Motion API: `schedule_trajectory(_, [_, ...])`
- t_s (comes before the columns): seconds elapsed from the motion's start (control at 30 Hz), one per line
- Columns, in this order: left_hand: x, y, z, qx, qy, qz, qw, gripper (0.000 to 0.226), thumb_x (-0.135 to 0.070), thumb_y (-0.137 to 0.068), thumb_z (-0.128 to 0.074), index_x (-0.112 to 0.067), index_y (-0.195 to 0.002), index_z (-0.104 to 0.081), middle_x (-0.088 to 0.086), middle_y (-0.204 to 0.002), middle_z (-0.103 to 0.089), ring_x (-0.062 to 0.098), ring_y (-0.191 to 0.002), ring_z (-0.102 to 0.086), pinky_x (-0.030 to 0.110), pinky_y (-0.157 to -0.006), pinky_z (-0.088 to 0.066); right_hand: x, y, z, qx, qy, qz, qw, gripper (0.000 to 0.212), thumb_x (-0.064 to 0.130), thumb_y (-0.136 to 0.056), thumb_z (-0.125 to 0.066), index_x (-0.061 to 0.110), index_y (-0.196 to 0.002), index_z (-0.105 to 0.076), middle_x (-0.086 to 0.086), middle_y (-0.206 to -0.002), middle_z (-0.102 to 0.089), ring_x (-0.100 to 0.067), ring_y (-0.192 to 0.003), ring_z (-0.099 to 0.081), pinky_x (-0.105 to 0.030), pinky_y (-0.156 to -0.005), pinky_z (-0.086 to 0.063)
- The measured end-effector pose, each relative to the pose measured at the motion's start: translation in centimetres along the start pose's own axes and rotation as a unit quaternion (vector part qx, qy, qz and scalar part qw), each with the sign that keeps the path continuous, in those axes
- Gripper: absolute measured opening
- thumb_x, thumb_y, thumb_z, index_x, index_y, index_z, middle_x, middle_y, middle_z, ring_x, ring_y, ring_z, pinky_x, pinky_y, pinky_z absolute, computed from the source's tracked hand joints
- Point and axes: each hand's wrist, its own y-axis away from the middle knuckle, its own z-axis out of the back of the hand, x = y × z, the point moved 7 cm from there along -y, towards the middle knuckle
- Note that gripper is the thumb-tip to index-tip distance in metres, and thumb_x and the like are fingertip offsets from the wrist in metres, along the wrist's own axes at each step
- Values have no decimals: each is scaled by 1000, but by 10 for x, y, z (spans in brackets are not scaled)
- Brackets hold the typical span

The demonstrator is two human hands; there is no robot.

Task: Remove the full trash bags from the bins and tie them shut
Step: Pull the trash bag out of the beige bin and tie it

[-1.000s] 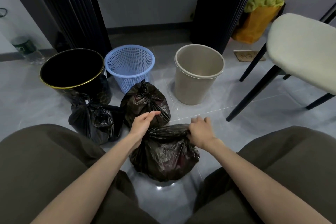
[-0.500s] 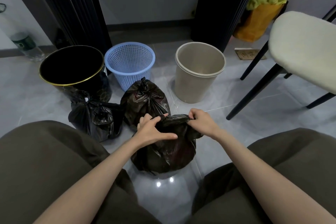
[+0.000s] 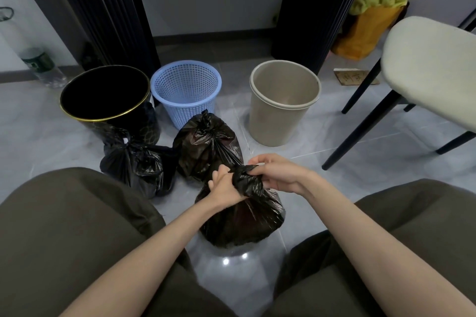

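Grey floor [image 3: 51,136]: left hand [image 3: 224,186] and right hand [image 3: 279,174] partly hide bag neck [image 3: 244,179].

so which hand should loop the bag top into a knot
Probably right: the right hand pinches the gathered top of the bag, while the left hand grips its neck, steadying it.

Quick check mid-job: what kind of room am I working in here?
Probably a room in a home or small office: a grey tiled floor, a cream-seated chair, and three small waste bins in a row, a black bin, a blue mesh basket and a beige bin.
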Motion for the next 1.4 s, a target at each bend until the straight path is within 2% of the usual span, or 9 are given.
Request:
schedule_trajectory(0.17, [8, -3, -2, 35, 42, 6, 998, 18, -54, -81, -59, -37, -76, -59, -1, -114, -37, 22, -122, -29, 33, -103, -23, 16, 7, 27, -109, -192, 27, 975, 24, -11, -94, -39, 8, -84, -51, -14, -82, -58, -16, -56, -65, -20, -49, -55])
schedule_trajectory(0.37, [-7, -2, 3, 24, -56, -83, 995, 18, -40, -90, -49, -24, -86, -56, -2, -97, -33, 21, -107, -34, 28, -86, -24, -8, -2, 54, -191, -510, 53, 837, 37, -8, -99, -20, -7, -136, -24, -37, -134, -34, -52, -120, -47, -44, -74, -53])
schedule_trajectory(0.53, [-11, 0, 6, 14, -108, -127, 986, 22, -34, -92, -42, -17, -79, -41, 0, -95, -32, 19, -97, -32, 28, -81, -24, -23, -7, 66, -333, -134, 124, 925, 36, -18, -85, -21, 12, -70, -33, -6, -79, -34, -30, -78, -54, -43, -80, -57])
schedule_trajectory(0.7, [-22, -1, 18, -27, -176, -182, 967, 23, -34, -97, -33, -17, -82, -37, 0, -95, -26, 18, -92, -27, 30, -81, -25, 5, -1, 30, -282, 388, 243, 843, 27, -15, -76, -31, 12, -76, -34, -8, -75, -41, -24, -68, -34, -30, -63, -26])
schedule_trajectory(0.9, [-28, 0, 25, -48, -187, -202, 960, 28, -34, -101, -23, -17, -100, -46, -1, -97, -25, 19, -90, -27, 32, -81, -27, 2, 0, 8, -182, 509, 274, 795, 41, -8, -82, -37, 15, -115, -40, -9, -107, -41, -36, -76, -50, -45, -68, -44])
schedule_trajectory(1.07, [-21, -2, 31, -42, -178, -183, 966, 29, -37, -100, -25, -19, -105, -46, 0, -98, -26, 19, -91, -27, 33, -85, -29, 6, 6, 4, -171, 486, 288, 808, 41, -3, -88, -35, 12, -127, -37, -3, -107, -32, -15, -63, -40, -23, -65, -30])
schedule_trajectory(1.17, [-19, -2, 30, -33, -170, -174, 969, 29, -40, -100, -26, -20, -101, -46, -1, -97, -26, 18, -91, -26, 33, -86, -28, 4, 3, 14, -151, 480, 198, 841, 30, 6, -93, -33, 8, -121, -44, -13, -97, -53, -28, -77, -51, -31, -71, -36])
schedule_trajectory(1.3, [-19, -2, 27, -27, -170, -178, 969, 29, -41, -99, -27, -20, -103, -47, -1, -97, -25, 18, -89, -24, 30, -83, -25, 6, 2, 14, -178, 580, 144, 782, 25, 28, -93, -38, 15, -94, -59, -14, -93, -67, -33, -92, -59, -35, -69, -37])
schedule_trajectory(1.4, [-18, -1, 27, -12, -169, -178, 969, 29, -39, -100, -26, -19, -105, -46, -1, -97, -25, 17, -89, -24, 31, -83, -26, 4, -1, 18, -158, 416, 133, 886, 27, 36, -88, -54, 19, -70, -64, 6, -55, -53, -10, -57, -51, -25, -57, -35])
